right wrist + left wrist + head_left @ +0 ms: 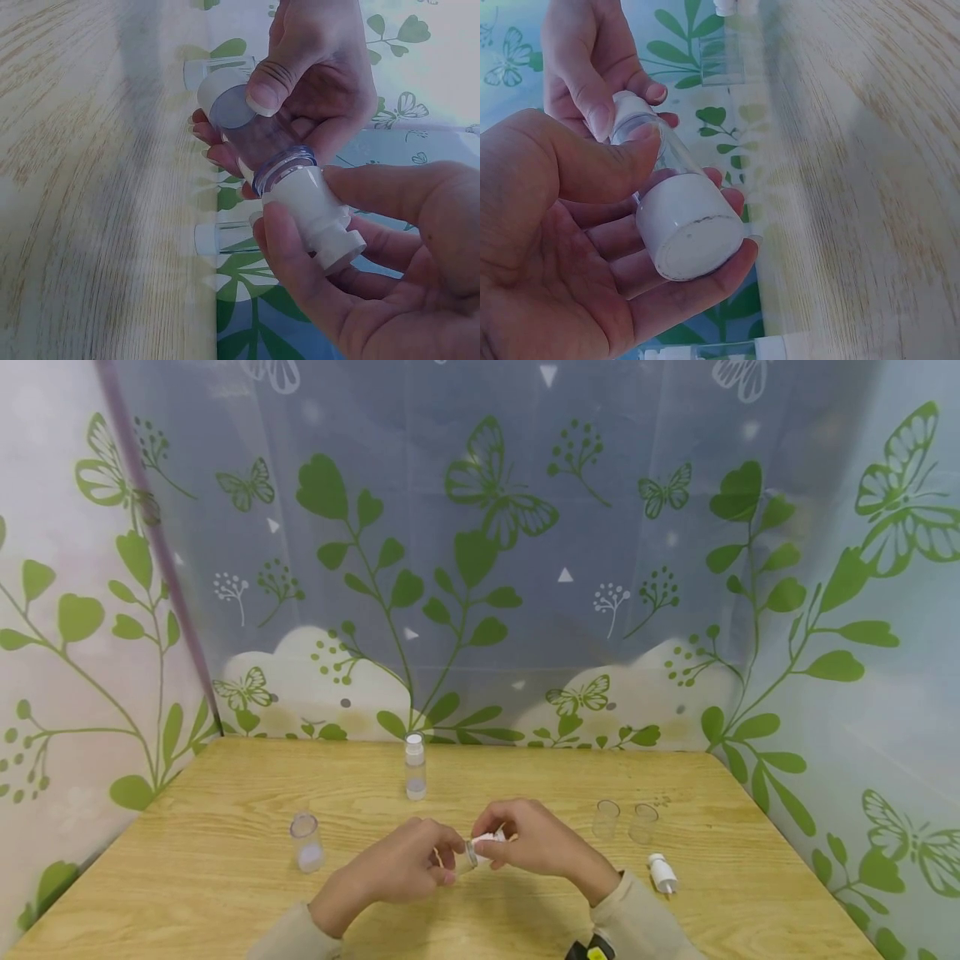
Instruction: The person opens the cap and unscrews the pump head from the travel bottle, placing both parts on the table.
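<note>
My left hand (408, 864) holds a clear bottle (251, 135) with a white bottom (694, 229). Its thumb presses on the clear wall while the fingers curl beneath. At the bottle's mouth, my right hand (536, 839) pinches a white pump top (304, 199) between thumb and fingers. The right wrist view shows the pump's collar against the clear rim; whether it is screwed down I cannot tell. Bottle and pump are tilted, held above the wooden table (187, 860). In the head view the fingers cover much of both parts.
A bottle with a white top (415, 768) stands at the back. To the left stands an open clear bottle (306, 843) with white inside. On the right are two clear caps, one (606, 820) beside the other (644, 825), and a loose white pump top (663, 874) lying down.
</note>
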A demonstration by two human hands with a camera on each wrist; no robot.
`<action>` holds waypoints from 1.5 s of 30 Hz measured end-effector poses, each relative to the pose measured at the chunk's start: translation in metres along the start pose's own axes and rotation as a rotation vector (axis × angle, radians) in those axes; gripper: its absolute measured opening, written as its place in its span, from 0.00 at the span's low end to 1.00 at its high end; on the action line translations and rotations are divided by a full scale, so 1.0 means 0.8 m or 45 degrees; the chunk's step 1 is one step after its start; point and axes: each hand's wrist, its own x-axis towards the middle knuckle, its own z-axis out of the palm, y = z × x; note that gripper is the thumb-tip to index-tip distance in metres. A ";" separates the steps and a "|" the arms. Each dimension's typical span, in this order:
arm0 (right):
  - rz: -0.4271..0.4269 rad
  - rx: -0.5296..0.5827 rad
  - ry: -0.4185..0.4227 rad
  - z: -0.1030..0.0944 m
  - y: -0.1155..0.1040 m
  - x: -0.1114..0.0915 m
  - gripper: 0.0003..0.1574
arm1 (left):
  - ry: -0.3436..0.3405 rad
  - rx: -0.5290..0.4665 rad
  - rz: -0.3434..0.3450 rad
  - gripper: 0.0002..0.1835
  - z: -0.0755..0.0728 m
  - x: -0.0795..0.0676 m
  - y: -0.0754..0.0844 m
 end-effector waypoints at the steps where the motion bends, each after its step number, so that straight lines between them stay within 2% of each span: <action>1: -0.011 -0.002 0.001 0.000 0.000 0.000 0.08 | 0.000 0.001 -0.002 0.17 0.000 0.000 0.000; 11: -0.047 -0.122 0.035 -0.003 -0.001 0.000 0.07 | -0.003 -0.001 -0.004 0.16 0.001 0.001 -0.003; 45: -0.052 -0.087 0.038 -0.004 -0.002 0.001 0.09 | -0.006 -0.030 -0.020 0.16 -0.001 0.001 0.000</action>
